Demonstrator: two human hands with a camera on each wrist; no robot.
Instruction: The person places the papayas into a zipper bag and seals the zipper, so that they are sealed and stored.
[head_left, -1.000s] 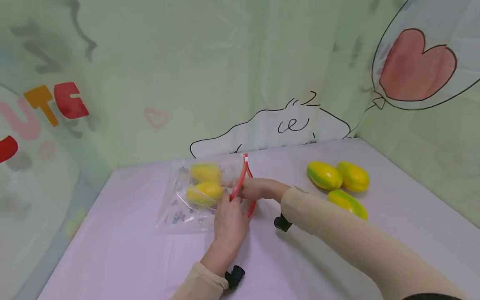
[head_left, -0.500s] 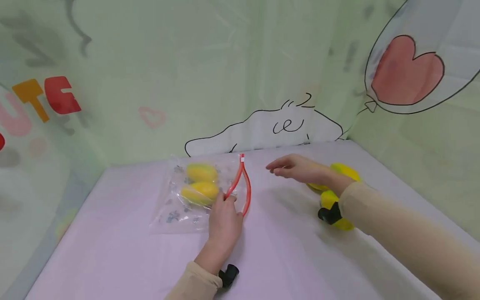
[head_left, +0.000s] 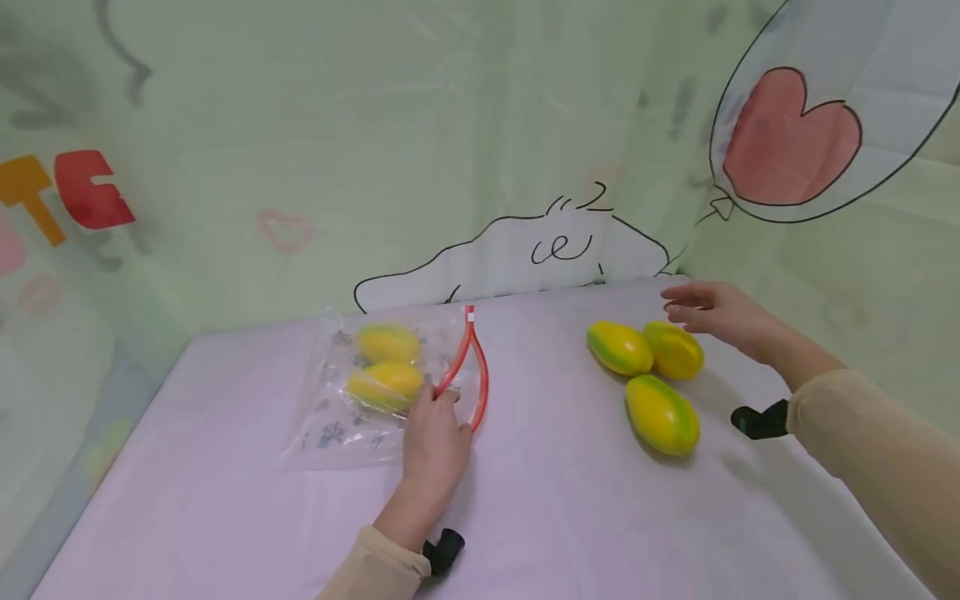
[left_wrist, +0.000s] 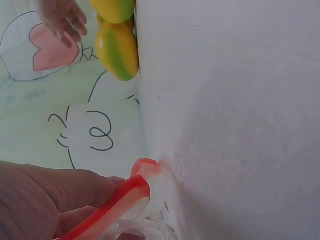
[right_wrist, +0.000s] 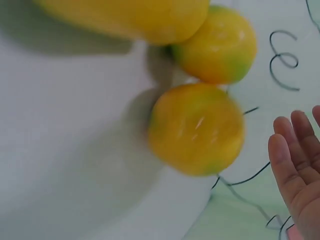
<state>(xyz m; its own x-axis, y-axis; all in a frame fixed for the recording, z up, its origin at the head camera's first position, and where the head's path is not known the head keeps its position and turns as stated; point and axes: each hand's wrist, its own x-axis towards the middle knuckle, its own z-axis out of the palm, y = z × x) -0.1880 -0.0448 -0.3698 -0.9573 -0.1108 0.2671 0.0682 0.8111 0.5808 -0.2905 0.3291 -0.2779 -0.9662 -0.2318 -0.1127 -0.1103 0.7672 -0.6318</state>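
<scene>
A clear zip bag [head_left: 352, 446] with a red zip edge lies on the table at left, its mouth parted toward the right. Inside it are two yellow-green mangoes [head_left: 386, 386], one behind the other. My left hand [head_left: 437, 442] pinches the near side of the red edge [left_wrist: 112, 207] between thumb and fingers. To the right, three more mangoes [head_left: 663, 415] sit close together. Above and just right of the rear ones hovers my right hand [head_left: 723, 317], fingers loosely extended and holding nothing. In the right wrist view the right hand [right_wrist: 300, 170] is apart from the mangoes [right_wrist: 197, 130].
A pale cloth covers the table [head_left: 540, 500]. Behind it and at both sides hang printed curtains [head_left: 322, 150] with a balloon, a heart and letters. Black wrist cameras [head_left: 759, 421] are strapped at both sleeves.
My right hand has come out of the bag and swung right, over to the three loose mangoes. My left hand keeps its pinch on the bag edge. The head view has shifted slightly rightward.
</scene>
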